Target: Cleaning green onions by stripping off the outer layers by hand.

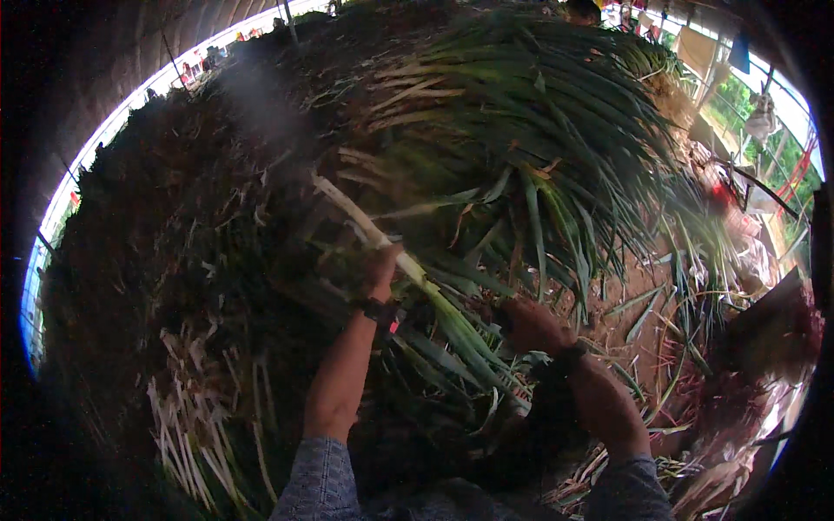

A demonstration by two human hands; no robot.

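Observation:
My left hand (pixel 382 267) is wrapped around the stalk of a large green onion (pixel 354 211). Its pale root end points up and to the left, while the green leaves (pixel 460 326) slant down to the right. Beside those leaves is my right hand (pixel 528 325), its fingers curled and somewhat blurred; what they hold, if anything, I cannot make out. Behind both hands lies a big heap of green onions (pixel 539 130), with their dark green leaves fanning to the right.
Several trimmed pale stalks (pixel 187 443) lie in a bundle at the lower left. Stripped leaves litter the brown ground (pixel 621 304) to the right. Whitish plastic sacks (pixel 751 252) and red netting (pixel 725 195) line the right side. A dark pile (pixel 174 208) fills the left.

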